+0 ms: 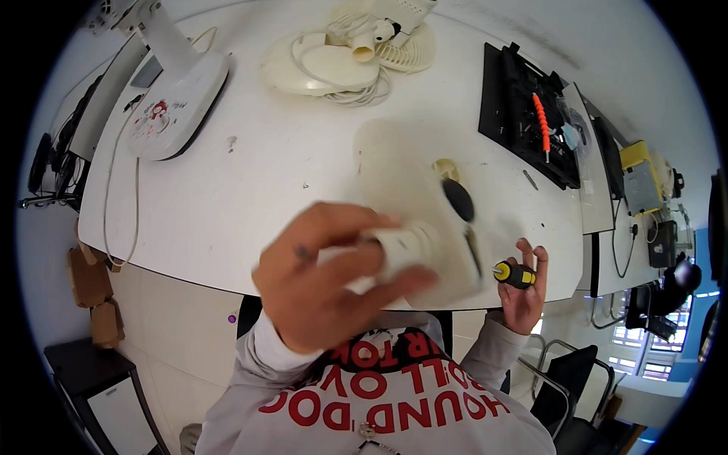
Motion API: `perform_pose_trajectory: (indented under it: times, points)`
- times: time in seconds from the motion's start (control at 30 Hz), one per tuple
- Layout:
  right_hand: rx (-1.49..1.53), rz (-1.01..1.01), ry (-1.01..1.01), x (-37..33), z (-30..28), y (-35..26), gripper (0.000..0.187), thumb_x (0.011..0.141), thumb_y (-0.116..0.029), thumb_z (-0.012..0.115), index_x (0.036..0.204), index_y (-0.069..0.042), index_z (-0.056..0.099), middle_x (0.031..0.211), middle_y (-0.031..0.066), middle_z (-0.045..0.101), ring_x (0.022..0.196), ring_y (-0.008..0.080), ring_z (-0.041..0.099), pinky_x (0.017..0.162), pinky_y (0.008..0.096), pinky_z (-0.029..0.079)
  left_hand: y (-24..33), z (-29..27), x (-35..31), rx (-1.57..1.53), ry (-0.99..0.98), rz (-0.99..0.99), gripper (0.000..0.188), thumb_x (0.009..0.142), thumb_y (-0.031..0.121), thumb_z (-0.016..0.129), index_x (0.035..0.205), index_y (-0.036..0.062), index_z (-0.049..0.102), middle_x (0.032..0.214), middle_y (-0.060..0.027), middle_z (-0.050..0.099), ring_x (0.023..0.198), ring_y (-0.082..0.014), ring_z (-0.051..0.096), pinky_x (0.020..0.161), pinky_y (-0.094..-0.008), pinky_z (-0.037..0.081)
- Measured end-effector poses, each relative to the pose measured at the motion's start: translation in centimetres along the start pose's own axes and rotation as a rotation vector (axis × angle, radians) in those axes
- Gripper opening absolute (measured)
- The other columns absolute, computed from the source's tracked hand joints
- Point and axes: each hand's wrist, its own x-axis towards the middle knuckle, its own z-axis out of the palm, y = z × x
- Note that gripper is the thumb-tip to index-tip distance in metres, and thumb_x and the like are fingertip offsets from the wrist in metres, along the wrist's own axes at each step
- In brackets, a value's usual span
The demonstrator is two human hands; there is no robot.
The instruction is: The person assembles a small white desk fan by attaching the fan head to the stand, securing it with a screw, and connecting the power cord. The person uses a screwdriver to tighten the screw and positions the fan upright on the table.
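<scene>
Grey sweatshirt (pixel 394 409) on show, large red block lettering spread across the chest! Just beside that lettering, long grey sleeves run out to ribbed cuffs, the left cuff (pixel 280 345) bunched. Below the lettering, a small metal pendant (pixel 368 432) hangs on a cord.

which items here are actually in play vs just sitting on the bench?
In hand:
- cream fan motor housing, gripped by the left hand
- yellow-and-black screwdriver, in the right hand

Lying about:
- fan base
- fan blade and grille
- black tool tray with an orange-handled tool
</scene>
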Motion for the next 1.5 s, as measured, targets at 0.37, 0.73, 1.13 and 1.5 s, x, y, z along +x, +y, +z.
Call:
perform_pose_trajectory:
  times: [0.37,0.73,1.13,1.5]
  points:
    - [-0.673,-0.156,-0.085,1.6,6.7,-3.3,0.049,0.081,-0.038,0.061,0.111,-0.002,0.046,0.103,0.0133,0.051,0.073,0.0139,0.052,0.055,0.0215,0.042,-6.6,-2.5,-4.7,-0.390,0.323,-0.548,0.015,0.079,0.009,0.070,0.089,-0.0008,0.065,0.095,-0.0102,0.065,0.082,-0.0131,0.059,0.068,-0.0214,0.046]
    - [-0.910,-0.146,-0.326,2.3,7.0,-3.0,0.033,0.082,-0.021,0.064,0.108,-0.003,0.054,0.092,0.0114,0.054,0.063,0.0132,0.050,0.054,0.0228,0.045,-7.8,-3.9,-5.7,-0.454,0.467,-0.554,0.021,0.084,0.016,0.065,0.094,-0.0028,0.063,0.099,-0.0158,0.064,0.086,-0.0191,0.062,0.074,-0.0291,0.053]
    - [-0.567,-0.038,-0.126,1.3,6.4,-1.8,0.044,0.081,-0.032,0.066,0.108,-0.001,0.052,0.090,0.0096,0.052,0.066,0.0106,0.049,0.053,0.0212,0.041,-7.9,-4.0,-6.6,-0.339,0.444,-0.376,0.027,0.080,0.025,0.070,0.078,0.0000,0.060,0.100,-0.0206,0.062,0.089,-0.0237,0.061,0.081,-0.0327,0.046]
    - [-0.531,-0.148,-0.181,0.6,6.0,-1.1,0.053,0.074,-0.032,0.074,0.109,-0.004,0.047,0.095,0.0135,0.053,0.078,0.0139,0.054,0.061,0.0222,0.044,-8.0,-4.2,-6.7,-0.476,0.385,-0.301,0.029,0.083,0.029,0.066,0.081,0.0008,0.057,0.105,-0.0183,0.059,0.094,-0.0255,0.060,0.081,-0.0343,0.048]
